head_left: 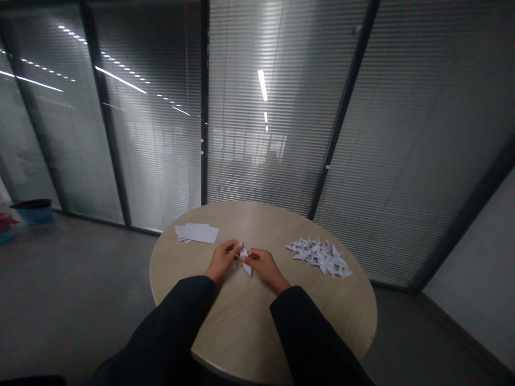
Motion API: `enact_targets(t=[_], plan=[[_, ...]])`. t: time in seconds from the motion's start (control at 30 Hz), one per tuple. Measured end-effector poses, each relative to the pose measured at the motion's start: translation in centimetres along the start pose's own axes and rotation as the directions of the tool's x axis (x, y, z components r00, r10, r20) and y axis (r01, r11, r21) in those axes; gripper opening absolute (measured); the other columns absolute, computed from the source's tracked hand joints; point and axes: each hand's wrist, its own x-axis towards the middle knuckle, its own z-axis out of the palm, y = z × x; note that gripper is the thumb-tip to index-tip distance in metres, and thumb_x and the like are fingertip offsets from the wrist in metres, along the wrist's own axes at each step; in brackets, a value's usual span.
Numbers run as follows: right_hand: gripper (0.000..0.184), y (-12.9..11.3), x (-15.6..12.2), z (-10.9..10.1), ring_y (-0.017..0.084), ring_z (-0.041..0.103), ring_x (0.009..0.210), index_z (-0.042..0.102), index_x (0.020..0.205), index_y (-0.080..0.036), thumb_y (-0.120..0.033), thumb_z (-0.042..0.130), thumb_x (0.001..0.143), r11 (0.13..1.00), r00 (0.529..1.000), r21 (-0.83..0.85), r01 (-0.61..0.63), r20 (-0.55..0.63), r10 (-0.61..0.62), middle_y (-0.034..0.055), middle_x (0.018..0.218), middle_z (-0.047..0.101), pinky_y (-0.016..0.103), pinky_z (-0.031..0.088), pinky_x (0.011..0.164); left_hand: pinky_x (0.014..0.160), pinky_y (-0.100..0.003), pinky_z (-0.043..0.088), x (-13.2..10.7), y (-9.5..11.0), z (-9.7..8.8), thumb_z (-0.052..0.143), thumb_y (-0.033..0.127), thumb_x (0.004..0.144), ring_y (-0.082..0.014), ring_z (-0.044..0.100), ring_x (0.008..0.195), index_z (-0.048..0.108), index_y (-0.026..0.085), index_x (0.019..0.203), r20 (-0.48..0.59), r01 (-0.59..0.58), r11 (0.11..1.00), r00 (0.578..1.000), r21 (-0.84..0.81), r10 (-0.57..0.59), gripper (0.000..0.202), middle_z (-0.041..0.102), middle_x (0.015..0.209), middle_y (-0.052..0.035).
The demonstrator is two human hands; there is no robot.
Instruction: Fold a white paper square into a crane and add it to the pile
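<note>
A small folded piece of white paper, narrow and pointed at its near end, is pinched between my two hands over the middle of the round table. My left hand grips its left side near the top, thumb and fingers together. From the right, my right hand pinches the same paper with thumb and forefinger. The fingers hide part of its folds. Flat white paper sheets lie overlapping beyond my left hand. To the right of my right hand sits a loose pile of folded white paper cranes.
The round wooden table stands close to a glass partition with closed blinds. A blue bin with a dark rim is on the grey floor at the far left, beside a partly visible red and blue object.
</note>
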Motion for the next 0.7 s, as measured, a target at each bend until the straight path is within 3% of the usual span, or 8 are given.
enact_targets(t=[0.23, 0.7], plan=[[0.021, 0.2, 0.0, 0.1, 0.013, 0.054, 0.056, 0.064, 0.062, -0.016, -0.037, 0.066, 0.067, 1.0, 1.0, 0.002, -0.01, -0.008, 0.01, -0.0003, 0.06, 0.062, 0.023, 0.039, 0.054, 0.061, -0.025, 0.041, 0.2, -0.6, 0.0, 0.072, 0.047, 0.058, -0.0141, 0.053, 0.061, 0.062, 0.014, 0.066, 0.022, -0.011, 1.0, 1.0, 0.012, 0.011, 0.035, 0.059, 0.063, -0.0025], [0.024, -0.9, -0.4, 0.2, 0.012, 0.05, 0.055, 0.061, 0.061, -0.016, -0.038, 0.064, 0.071, 1.0, 0.994, 0.011, 0.025, 0.106, -0.026, -0.0017, 0.058, 0.058, 0.023, 0.036, 0.056, 0.054, -0.024, 0.038, -0.2, -0.2, -0.5, 0.059, 0.052, 0.072, -0.0125, 0.05, 0.052, 0.056, 0.014, 0.057, -0.032, -0.031, 0.996, 0.999, 0.085, 0.034, 0.041, 0.053, 0.052, -0.0002]])
